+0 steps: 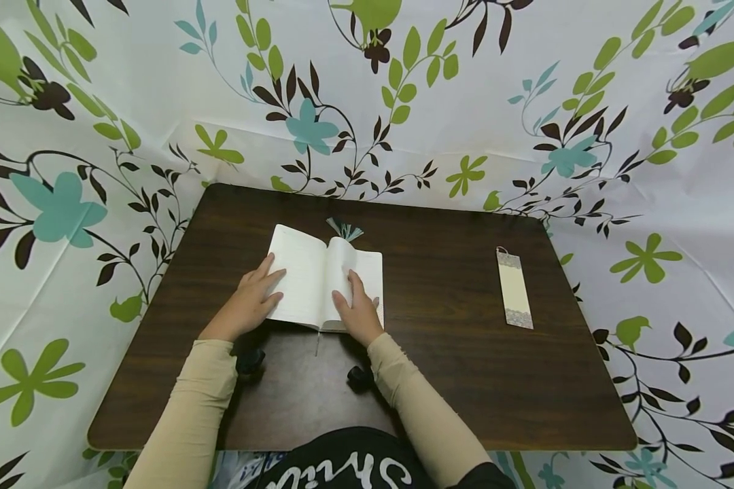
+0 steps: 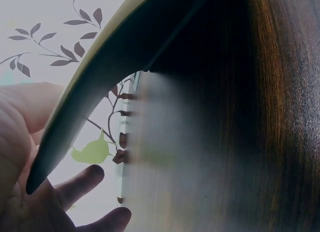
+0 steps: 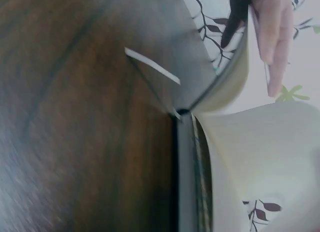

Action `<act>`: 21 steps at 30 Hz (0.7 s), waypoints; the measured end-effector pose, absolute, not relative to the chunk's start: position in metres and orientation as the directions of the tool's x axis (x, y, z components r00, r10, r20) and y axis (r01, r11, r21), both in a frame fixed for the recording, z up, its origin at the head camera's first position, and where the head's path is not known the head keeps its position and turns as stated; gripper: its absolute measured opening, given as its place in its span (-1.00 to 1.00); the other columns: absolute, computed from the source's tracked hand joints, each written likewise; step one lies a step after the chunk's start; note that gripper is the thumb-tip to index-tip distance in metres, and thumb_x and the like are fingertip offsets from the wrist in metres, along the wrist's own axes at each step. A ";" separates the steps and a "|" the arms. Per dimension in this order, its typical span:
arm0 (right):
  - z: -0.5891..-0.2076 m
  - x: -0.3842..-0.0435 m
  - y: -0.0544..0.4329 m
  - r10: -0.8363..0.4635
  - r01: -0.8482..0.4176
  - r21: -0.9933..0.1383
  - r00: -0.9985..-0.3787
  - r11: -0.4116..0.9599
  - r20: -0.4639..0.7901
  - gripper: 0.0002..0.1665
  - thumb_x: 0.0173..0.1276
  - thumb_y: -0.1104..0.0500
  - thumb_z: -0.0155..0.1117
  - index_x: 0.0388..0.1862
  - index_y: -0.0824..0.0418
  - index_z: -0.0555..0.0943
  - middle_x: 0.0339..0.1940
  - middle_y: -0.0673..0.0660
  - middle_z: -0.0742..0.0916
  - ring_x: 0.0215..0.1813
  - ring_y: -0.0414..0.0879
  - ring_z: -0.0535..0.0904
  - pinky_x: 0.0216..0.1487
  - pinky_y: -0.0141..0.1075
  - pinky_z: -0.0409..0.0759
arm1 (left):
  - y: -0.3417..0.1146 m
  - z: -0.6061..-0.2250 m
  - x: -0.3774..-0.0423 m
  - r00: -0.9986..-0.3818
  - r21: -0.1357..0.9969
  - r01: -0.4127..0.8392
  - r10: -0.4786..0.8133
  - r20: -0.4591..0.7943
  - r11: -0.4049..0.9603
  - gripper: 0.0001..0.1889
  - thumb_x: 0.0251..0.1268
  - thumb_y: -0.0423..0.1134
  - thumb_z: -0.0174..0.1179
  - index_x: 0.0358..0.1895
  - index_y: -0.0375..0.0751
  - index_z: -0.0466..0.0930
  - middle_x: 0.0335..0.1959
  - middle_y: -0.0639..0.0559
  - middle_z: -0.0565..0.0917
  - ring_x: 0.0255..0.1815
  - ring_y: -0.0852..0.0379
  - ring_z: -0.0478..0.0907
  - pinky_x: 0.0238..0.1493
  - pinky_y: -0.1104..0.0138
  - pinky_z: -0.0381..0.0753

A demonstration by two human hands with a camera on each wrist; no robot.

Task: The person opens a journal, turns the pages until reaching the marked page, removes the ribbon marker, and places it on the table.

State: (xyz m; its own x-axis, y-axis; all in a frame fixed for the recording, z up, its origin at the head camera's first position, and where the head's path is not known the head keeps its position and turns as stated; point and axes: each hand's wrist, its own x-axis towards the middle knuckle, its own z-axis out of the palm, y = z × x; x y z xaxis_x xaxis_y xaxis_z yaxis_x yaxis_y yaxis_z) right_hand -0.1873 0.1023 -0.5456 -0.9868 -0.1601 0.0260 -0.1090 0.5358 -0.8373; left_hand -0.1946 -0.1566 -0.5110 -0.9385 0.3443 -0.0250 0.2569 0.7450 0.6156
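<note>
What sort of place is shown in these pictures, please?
Probably an indoor desk space, perhaps screened off for recording: leaf-and-flower patterned sheeting stands behind and beside a dark, wood-look table, with an open book in use there.

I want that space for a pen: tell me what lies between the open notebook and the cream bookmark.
Only bare wood-grain tabletop lies between the open notebook and the cream bookmark, as the head view shows.

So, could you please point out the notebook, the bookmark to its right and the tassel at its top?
Notebook [image 1: 315, 282]: head view, on its left page near the fold.
Bookmark [image 1: 515, 288]: head view, on its pale middle.
Tassel [image 1: 345, 231]: head view, on its strands.
</note>
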 end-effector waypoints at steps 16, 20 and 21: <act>-0.558 -0.174 0.072 -0.577 -0.627 -0.642 -0.747 0.442 0.331 0.01 0.59 -0.27 -0.08 0.69 -0.02 -0.38 0.62 0.33 0.24 0.48 0.15 0.38 0.39 -0.05 0.42 | -0.158 -0.510 -0.197 -0.934 0.628 0.289 0.357 0.019 0.722 -0.32 0.61 -0.30 -0.03 0.61 -0.44 -0.11 0.66 -0.28 -0.15 0.56 -0.47 -0.10 0.46 -0.28 0.00; -0.560 -0.174 0.070 -0.648 -0.689 -0.557 -0.692 0.464 0.317 0.07 0.56 -0.22 0.04 0.68 0.02 -0.39 0.58 0.33 0.31 0.48 0.11 0.38 0.42 -0.10 0.39 | -0.158 -0.510 -0.196 -0.935 0.681 0.279 0.354 0.032 0.676 -0.38 0.69 -0.24 -0.21 0.61 -0.45 -0.15 0.66 -0.30 -0.16 0.59 -0.46 -0.16 0.49 -0.28 -0.10; -0.560 -0.174 0.069 -0.655 -0.693 -0.550 -0.688 0.466 0.312 0.08 0.56 -0.17 0.08 0.68 0.02 -0.39 0.60 0.30 0.28 0.49 0.10 0.37 0.42 -0.11 0.38 | -0.158 -0.509 -0.195 -0.936 0.699 0.273 0.350 0.034 0.662 -0.39 0.71 -0.21 -0.25 0.61 -0.45 -0.15 0.66 -0.29 -0.16 0.60 -0.44 -0.18 0.49 -0.28 -0.13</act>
